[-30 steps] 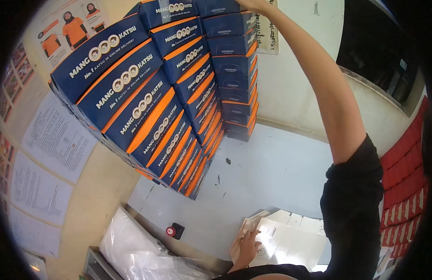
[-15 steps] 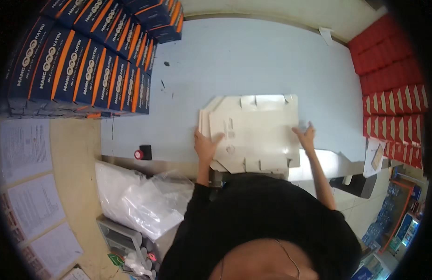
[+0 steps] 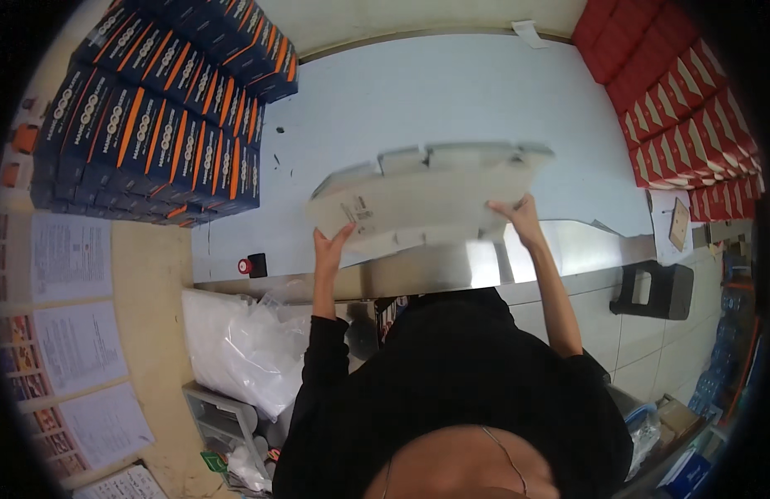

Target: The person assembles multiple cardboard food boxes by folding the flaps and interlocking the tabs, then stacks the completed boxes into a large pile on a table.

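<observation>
Between my hands is a flat cardboard box blank, pale grey-white with notched edges and small dark print near its left end. It is tilted and slightly blurred, raised over the front part of the table; whether several sheets lie together is hard to make out. My left hand grips its left end, thumb on the near face and fingers behind. At the right end, my right hand holds it the same way, with the fingertips partly hidden.
Navy and orange boxes are stacked at the left, red boxes at the right. A light-blue sheet covers the table. Near its front left lies a small black-and-red object. Below are plastic bags and a dark stool.
The blank has gone from lying nearly flat to tilted up, and both hands have shifted left and upward with it. My view has also shifted a little.
</observation>
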Demonstrator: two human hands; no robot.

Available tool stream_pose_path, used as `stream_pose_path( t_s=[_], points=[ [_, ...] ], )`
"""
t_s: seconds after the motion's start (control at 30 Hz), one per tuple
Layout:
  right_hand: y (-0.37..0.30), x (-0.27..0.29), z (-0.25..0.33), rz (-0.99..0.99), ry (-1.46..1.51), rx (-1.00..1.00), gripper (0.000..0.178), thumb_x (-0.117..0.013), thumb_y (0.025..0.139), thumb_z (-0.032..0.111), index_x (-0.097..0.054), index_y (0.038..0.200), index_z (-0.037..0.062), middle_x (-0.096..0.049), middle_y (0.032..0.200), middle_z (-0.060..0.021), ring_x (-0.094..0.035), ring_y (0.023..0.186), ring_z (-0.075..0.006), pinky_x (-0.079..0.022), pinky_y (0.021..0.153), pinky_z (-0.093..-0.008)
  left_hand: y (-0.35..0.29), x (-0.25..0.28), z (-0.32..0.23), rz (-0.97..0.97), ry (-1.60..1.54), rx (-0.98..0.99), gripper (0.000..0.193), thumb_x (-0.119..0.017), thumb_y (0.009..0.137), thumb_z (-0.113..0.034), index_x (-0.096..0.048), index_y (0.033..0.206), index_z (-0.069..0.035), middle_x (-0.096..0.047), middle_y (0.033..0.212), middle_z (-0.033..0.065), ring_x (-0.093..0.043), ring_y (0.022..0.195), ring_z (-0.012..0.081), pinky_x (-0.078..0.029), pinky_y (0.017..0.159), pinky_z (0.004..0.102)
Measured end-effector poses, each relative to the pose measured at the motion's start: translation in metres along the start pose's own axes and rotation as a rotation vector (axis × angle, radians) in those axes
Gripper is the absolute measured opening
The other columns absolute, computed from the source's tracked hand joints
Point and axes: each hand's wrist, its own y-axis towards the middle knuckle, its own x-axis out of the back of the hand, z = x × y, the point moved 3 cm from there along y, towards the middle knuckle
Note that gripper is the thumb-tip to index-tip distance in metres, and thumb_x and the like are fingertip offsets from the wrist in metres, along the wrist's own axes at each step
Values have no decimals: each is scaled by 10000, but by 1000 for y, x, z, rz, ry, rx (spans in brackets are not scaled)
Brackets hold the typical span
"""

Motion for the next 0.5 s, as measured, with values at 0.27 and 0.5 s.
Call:
stream_pose_path(
  t_s=[0.27, 0.5],
  points=[
    [2, 48, -27, 261, -31, 399, 209, -646, 798, 158, -652, 954, 19, -652, 987, -79, -623, 925, -194, -502, 827, -306, 10, -47, 34, 303, 57, -247, 222, -556, 887, -107, -595, 1058, 28, -609, 1030, 88, -570, 925, 151, -462, 828, 275],
    [-86, 80, 46, 257, -192, 16, 583, -714, 780, 327, -450, 1230, 65, -536, 1217, -112, -507, 1108, -229, -407, 948, -321, -31, -38, 8, 77, -99, 222, 634, -415, 955, -415, -208, 1434, -55, -391, 1398, 120, -417, 1239, 292, -264, 1075, 477]
  ],
)
